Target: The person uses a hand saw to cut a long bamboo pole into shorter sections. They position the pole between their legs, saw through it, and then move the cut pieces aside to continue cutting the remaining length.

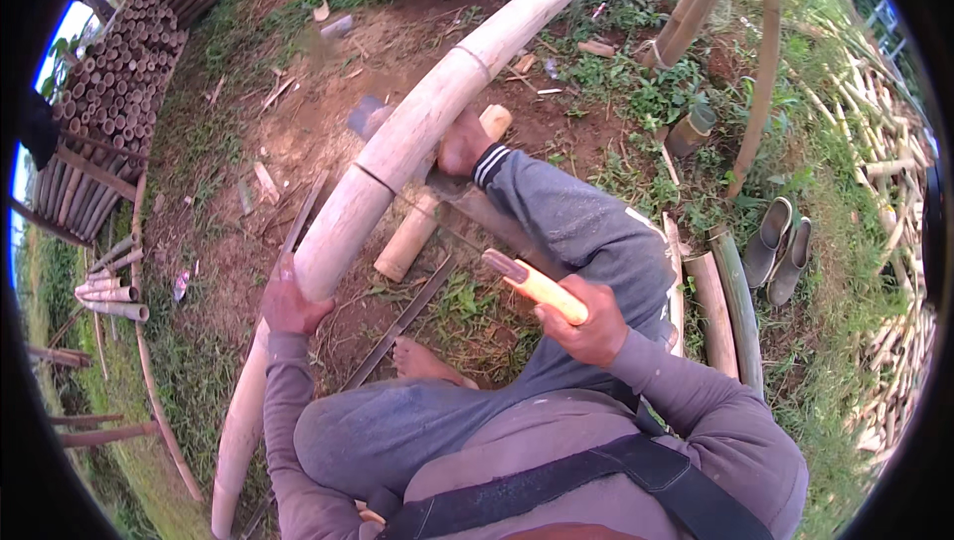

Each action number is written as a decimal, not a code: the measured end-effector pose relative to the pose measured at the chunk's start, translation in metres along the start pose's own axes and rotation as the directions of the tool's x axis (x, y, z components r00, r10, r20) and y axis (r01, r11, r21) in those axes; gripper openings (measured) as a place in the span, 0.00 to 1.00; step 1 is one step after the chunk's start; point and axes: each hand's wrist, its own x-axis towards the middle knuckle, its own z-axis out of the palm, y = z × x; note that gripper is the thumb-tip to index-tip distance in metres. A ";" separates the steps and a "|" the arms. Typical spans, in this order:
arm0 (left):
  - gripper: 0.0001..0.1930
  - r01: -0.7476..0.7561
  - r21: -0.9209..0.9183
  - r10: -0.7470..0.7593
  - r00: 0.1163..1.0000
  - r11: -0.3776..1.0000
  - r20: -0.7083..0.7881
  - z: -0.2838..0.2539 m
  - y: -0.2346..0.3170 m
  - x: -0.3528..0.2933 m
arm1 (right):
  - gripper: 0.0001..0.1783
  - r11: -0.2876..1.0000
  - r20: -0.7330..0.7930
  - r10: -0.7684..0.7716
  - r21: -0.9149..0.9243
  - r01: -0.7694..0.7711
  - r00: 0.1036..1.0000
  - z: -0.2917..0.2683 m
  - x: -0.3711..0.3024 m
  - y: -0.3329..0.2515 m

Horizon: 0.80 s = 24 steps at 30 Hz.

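A long pale bamboo pole (343, 217) slants across the view from the lower left to the top right. My left hand (296, 299) is closed round its lower part. In my right hand (588, 323) is the yellow-orange handle of a handsaw (547, 292). Its thin blade, seen nearly edge-on, runs up and left toward a dark line across the pole; whether it sits in a cut there I cannot tell. My bare right foot (462, 145) is up against the pole's far part. Beneath the pole lies a shorter bamboo piece (407, 245).
A dark narrow strip (397, 329) lies near my other bare foot (425, 361). Cut bamboo is stacked (124, 73) at the left. Boots (780, 254), bamboo posts (760, 93) and a heap of split bamboo (899, 242) are on the right. Chips litter the soil.
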 end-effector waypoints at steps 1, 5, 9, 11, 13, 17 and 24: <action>0.57 -0.002 0.056 0.000 0.999 0.998 0.033 -0.001 0.011 0.005 | 0.12 0.999 -0.007 0.037 0.037 -0.037 0.999 -0.006 -0.010 0.004; 0.58 0.030 0.089 -0.036 0.997 0.996 0.065 -0.017 0.024 0.012 | 0.13 0.995 -0.067 -0.089 0.043 0.092 0.994 0.070 0.080 0.022; 0.59 0.085 0.116 -0.093 0.994 0.990 0.065 -0.019 0.014 -0.006 | 0.16 0.991 -0.046 -0.130 0.029 0.131 0.990 0.124 0.146 -0.005; 0.59 0.107 0.123 -0.121 0.986 0.987 0.111 -0.027 0.018 0.000 | 0.14 0.993 -0.018 -0.106 0.053 0.107 0.994 0.083 0.111 -0.004; 0.51 0.125 0.048 -0.129 0.987 0.991 0.099 -0.025 0.038 0.010 | 0.12 0.993 0.031 0.020 0.120 -0.024 0.999 0.029 0.051 0.002; 0.51 0.086 0.096 -0.088 0.996 0.992 0.021 -0.016 0.021 -0.003 | 0.12 0.991 0.009 -0.026 0.132 0.024 1.000 0.011 0.025 0.002; 0.54 0.077 0.090 -0.087 0.990 0.993 0.111 -0.020 0.033 0.016 | 0.20 0.998 -0.019 -0.059 0.001 0.060 0.998 0.107 0.153 -0.003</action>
